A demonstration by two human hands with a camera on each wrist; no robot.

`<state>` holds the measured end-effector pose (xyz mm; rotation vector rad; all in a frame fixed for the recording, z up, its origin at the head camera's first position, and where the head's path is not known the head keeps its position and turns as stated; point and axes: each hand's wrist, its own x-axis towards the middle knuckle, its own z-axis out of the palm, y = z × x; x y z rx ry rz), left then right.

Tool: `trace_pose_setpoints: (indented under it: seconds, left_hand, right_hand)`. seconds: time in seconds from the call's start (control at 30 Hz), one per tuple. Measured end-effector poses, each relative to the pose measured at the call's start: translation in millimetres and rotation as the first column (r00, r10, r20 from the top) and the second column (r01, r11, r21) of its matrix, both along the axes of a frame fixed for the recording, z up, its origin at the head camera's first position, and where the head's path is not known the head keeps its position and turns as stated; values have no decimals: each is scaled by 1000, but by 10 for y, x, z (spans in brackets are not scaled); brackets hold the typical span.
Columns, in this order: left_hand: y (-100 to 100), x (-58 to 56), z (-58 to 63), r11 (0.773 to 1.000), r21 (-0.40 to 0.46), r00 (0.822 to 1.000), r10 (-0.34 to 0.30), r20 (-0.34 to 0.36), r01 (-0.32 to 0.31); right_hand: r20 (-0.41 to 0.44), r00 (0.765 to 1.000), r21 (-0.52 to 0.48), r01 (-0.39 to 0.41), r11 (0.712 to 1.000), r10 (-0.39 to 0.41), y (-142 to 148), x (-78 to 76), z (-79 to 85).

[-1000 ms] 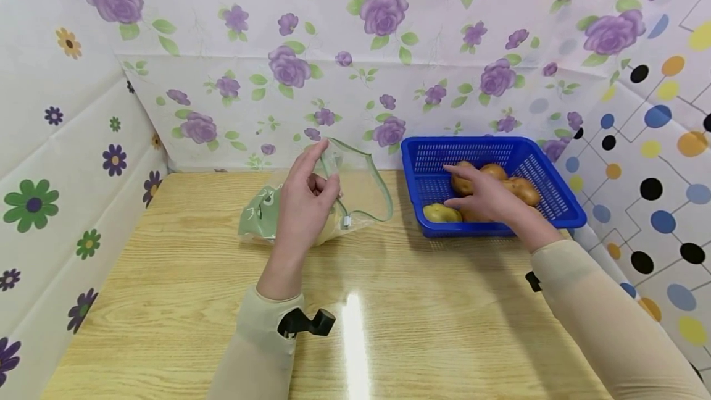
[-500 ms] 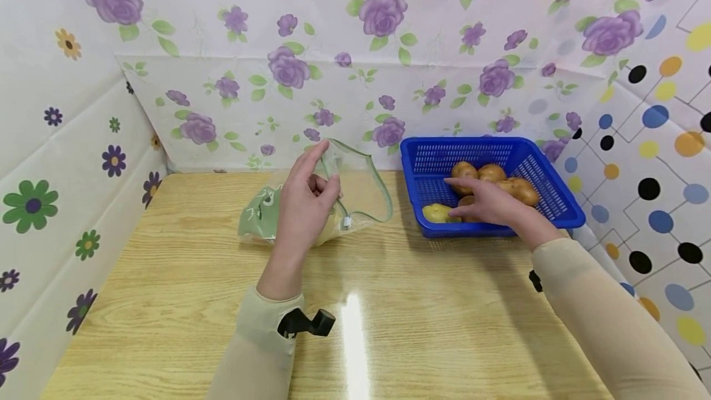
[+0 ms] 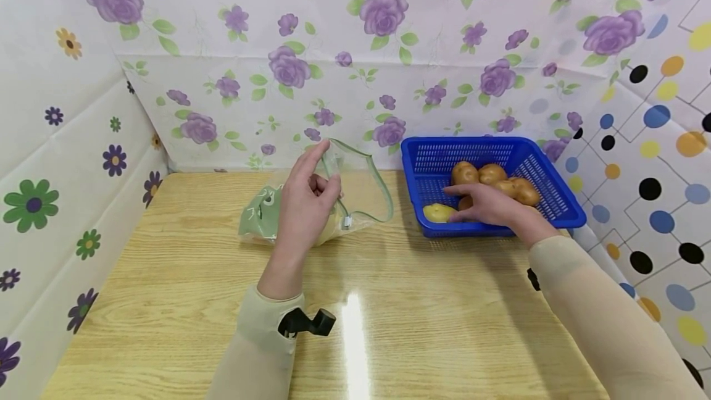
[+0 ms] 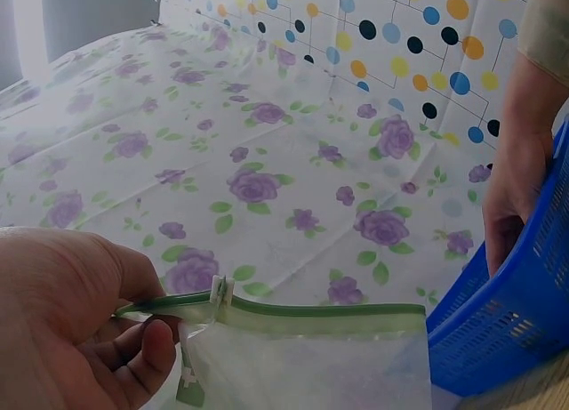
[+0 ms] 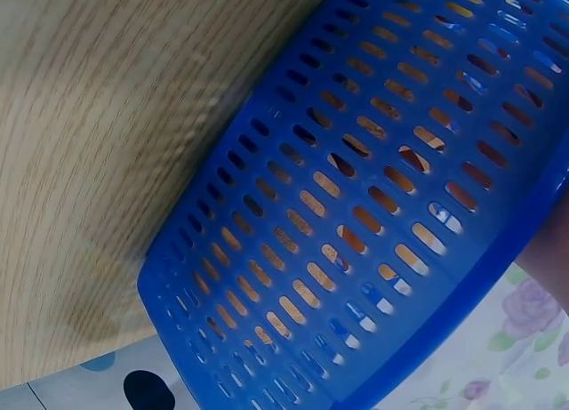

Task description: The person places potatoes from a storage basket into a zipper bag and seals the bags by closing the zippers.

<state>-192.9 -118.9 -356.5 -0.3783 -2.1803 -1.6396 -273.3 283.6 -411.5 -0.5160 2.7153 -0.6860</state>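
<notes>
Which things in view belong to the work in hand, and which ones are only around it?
Belong to the work:
zip bag, pinched by the left hand
blue basket, with the right hand reaching in
brown potatoes and yellow item, inside the basket

Only around it:
wooden table, underneath
flower-printed cloth, behind
dotted cloth, at right

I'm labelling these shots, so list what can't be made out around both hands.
Head view: the right hand covers part of the pile, so the full count of potatoes can't be told, nor whether it grips one.
Left wrist view: the blue basket's wall hides that hand's fingertips.
Left wrist view: the bottom edge cuts off the plastic bag.
Head view: the left hand covers the bag's middle.
</notes>
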Motion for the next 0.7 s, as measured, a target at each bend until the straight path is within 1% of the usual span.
trace_pose_setpoints:
  seconds: [0.7]
  left_hand:
    - [-2,-12,-10,1000,-3,1000,5,-5,-5]
  right_hand:
    - [88,989,7,-117,993,116,-3,-83,-35]
